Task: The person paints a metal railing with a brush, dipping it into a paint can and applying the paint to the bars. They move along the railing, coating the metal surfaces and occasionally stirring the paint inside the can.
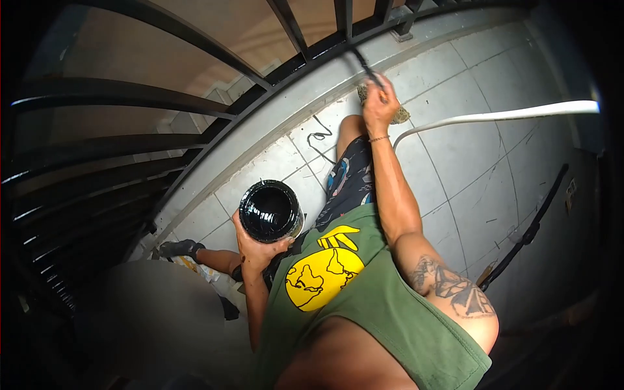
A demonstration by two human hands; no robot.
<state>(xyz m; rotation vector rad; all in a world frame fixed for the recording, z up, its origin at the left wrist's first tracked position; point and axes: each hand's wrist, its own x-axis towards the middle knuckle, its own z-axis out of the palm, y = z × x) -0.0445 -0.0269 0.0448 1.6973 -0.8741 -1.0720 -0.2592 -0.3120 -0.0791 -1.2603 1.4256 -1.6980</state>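
Note:
My left hand (258, 250) is wrapped round the lower side of an open can of black paint (270, 211). Glossy black coats the can's rim and inner wall, and light glints off the paint inside. Farther forward, my right hand (380, 104) is closed round a paintbrush (365, 67) with a dark, slim handle. The brush reaches up to the bottom rail of a black metal railing (325, 47), and its tip is smeared by motion. Under the right hand lies a speckled brownish thing (401, 116), partly hidden by the fingers and wrist.
The railing curves along the left and top over a pale ledge (227, 159). On the tiled floor (468, 162) lies a thin black cord (318, 138). A white tube (494, 117) crosses at right, with a long dark stick (530, 234) below it. Stairs show beyond the bars.

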